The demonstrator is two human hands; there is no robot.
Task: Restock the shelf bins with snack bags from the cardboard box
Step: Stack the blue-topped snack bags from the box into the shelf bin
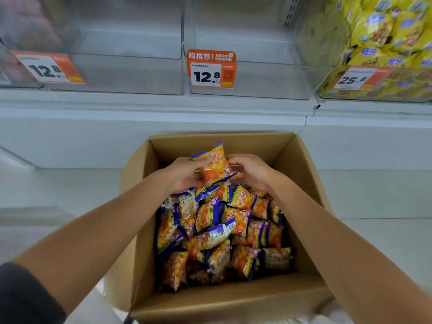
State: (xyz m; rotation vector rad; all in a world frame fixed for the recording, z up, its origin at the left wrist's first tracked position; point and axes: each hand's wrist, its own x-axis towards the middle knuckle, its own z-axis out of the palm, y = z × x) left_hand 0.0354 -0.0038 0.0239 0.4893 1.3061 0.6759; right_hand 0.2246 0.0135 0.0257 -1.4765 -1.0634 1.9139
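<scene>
An open cardboard box (pixel 301 164) stands on the floor below the shelf, holding several orange-and-purple snack bags (pixel 217 232). Both hands reach into its far end. My left hand (pixel 184 175) grips one orange snack bag (pixel 214 166) lifted above the pile, thumb across its front. My right hand (pixel 250 170) touches the same bag's right edge with curled fingers; its fingertips are hidden behind the bag. Above, two clear shelf bins (pixel 131 73) (pixel 261 78) with 12.8 price tags show no bags inside.
A bin of yellow snack bags (pixel 383 43) with a 25.8 tag sits at the upper right. A bin with pinkish contents (pixel 21 36) is at the upper left. The white shelf base (pixel 140 127) runs behind the box; pale floor lies on both sides.
</scene>
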